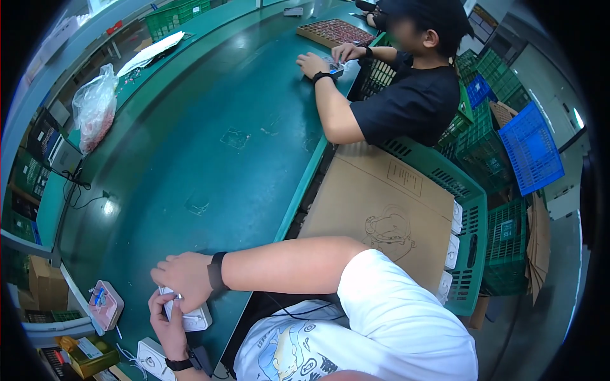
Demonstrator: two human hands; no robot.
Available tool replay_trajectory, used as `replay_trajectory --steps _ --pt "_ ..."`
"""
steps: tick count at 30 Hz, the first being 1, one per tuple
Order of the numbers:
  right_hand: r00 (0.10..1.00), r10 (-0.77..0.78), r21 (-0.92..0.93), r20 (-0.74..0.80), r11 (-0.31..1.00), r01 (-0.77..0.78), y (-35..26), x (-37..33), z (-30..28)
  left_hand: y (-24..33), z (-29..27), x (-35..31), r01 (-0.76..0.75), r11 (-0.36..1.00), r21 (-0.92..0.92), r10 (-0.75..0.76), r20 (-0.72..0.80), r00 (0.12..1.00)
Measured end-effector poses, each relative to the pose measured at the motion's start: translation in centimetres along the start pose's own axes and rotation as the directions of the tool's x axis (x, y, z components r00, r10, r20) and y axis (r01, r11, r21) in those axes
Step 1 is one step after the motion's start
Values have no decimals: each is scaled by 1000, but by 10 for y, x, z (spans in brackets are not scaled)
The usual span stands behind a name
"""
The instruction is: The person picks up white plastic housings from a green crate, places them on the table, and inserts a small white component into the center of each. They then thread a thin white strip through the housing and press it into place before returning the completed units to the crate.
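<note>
A white plastic housing [197, 317], roughly rectangular with rounded corners, lies on the green bench at the lower left. My left hand [169, 327] is closed at its near-left edge, thumb and fingers gripping it. Over the top of the housing bends my right hand [185, 277], its fingers curled down and its fingertips partly hidden. A small shiny metal bit [178, 296] shows between the two hands; what kind it is I cannot tell. Beside my left wrist sits a second white housing [152, 357] with thin white wires.
A pink tray [107, 306] with small blue parts stands left of my hands. Across the bench [210, 159], a co-worker [406, 95] handles a small part near a box of reddish pieces [337, 32]. A cardboard sheet [381, 203] covers a green crate [467, 254] at my right.
</note>
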State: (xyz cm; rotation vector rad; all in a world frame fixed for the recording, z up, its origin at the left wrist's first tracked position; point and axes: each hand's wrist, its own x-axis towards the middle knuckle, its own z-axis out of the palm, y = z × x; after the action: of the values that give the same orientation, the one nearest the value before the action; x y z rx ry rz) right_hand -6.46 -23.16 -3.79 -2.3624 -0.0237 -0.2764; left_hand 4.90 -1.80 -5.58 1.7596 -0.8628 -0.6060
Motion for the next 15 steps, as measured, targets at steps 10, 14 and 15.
replay_trajectory --steps 10,14,15 --pt "998 50 98 40 994 -53 0 -4 -13 60 15 -19 -262 732 629 350 -16 937" --pt "993 10 74 119 997 -19 2 -1 -16 78 9 -19 -264 793 548 246 108 963" --pt "986 20 86 163 996 -35 3 0 -18 78 7 -18 -262 792 551 246 105 964"
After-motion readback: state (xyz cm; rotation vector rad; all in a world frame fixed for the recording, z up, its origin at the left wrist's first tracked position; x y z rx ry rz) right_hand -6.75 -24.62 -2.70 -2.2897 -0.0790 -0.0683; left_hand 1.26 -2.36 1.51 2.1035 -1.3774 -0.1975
